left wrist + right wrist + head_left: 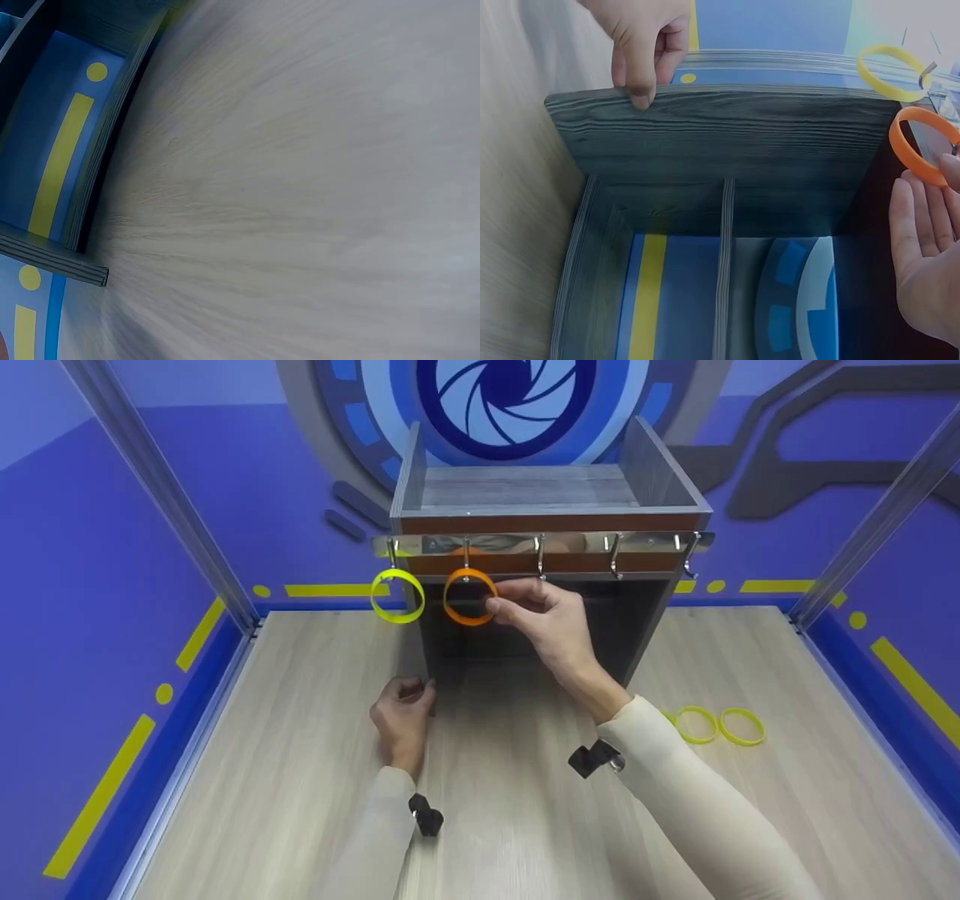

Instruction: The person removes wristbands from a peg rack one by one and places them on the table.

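The orange ring (469, 620) is held at the second hook (466, 556) from the left, seen from the head, and the hook's tip is seen within its opening; whether any of its weight is borne by the hook cannot be told. Its right side is pinched between the thumb and fingers of the right hand (551, 622), which is closed only at the tips. By the left hand (403, 712), nearly closed, the front edge of the cabinet's (540, 486) left side panel is gripped low down, with the thumb laid on the inner face. A yellow ring (399, 619) is hung on the leftmost hook (391, 553), just beside the orange one. Five hooks are carried in all by the metal rail (502, 544), which is fixed across the cabinet's front. On the surface (510, 795), to the right of the cabinet, two more yellow rings (742, 743) are laid flat side by side, and a third (668, 715) is mostly hidden by the right sleeve (690, 787). The area is enclosed by blue walls (225, 495) marked with yellow
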A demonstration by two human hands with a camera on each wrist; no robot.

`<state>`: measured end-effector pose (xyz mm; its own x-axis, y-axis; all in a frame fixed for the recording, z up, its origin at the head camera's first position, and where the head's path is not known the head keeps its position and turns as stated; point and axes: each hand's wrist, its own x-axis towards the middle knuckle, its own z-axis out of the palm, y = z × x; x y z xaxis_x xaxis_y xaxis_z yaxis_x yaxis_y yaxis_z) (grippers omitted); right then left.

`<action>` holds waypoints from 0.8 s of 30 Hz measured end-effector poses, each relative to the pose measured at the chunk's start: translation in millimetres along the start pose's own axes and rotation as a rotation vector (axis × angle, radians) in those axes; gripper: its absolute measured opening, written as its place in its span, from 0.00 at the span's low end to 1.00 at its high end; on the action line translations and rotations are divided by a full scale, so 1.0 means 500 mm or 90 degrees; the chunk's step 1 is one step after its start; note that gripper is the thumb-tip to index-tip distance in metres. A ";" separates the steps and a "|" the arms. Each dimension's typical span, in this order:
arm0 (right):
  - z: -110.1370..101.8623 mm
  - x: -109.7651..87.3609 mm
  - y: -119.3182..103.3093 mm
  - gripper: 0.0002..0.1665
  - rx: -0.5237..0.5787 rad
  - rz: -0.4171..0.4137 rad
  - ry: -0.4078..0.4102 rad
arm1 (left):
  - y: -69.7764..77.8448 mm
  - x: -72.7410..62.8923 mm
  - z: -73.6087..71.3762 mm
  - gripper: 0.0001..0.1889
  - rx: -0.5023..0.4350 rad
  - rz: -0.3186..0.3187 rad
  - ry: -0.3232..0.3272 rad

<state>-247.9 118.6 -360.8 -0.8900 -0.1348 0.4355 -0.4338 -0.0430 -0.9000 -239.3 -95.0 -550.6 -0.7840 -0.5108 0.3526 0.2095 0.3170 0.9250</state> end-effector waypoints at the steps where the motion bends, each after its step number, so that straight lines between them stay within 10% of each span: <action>1: 0.000 -0.001 -0.001 0.14 0.005 0.000 0.005 | 0.001 -0.001 0.000 0.07 0.002 -0.002 -0.001; 24: 0.005 -0.034 -0.023 0.14 0.107 -0.013 0.035 | 0.005 -0.004 -0.001 0.08 -0.017 -0.048 -0.009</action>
<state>-227.3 118.9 -358.1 -0.8893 -0.0776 0.4506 -0.4272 -0.2105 -0.8793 -237.1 -93.5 -548.7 -0.8064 -0.5209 0.2798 0.1649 0.2564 0.9524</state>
